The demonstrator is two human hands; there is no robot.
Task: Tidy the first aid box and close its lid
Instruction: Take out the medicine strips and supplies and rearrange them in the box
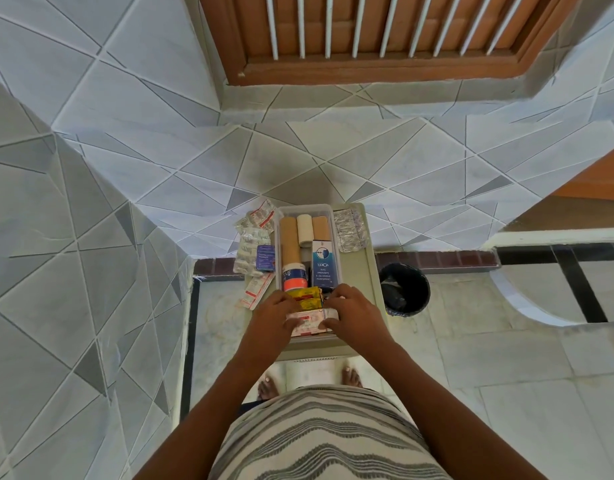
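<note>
Both arms reaching forward, left hand (276, 315) and right hand (350, 311) grip medicine packet (310, 318) over first aid box (279, 216)

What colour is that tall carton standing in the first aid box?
The carton is blue and white, lighter toward one end; the head view shows it.

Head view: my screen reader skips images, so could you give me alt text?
Both hands, left hand and right hand, hold a white medicine packet at the near end of an open first aid box on a small table. Blister packs lie beside it.
</note>
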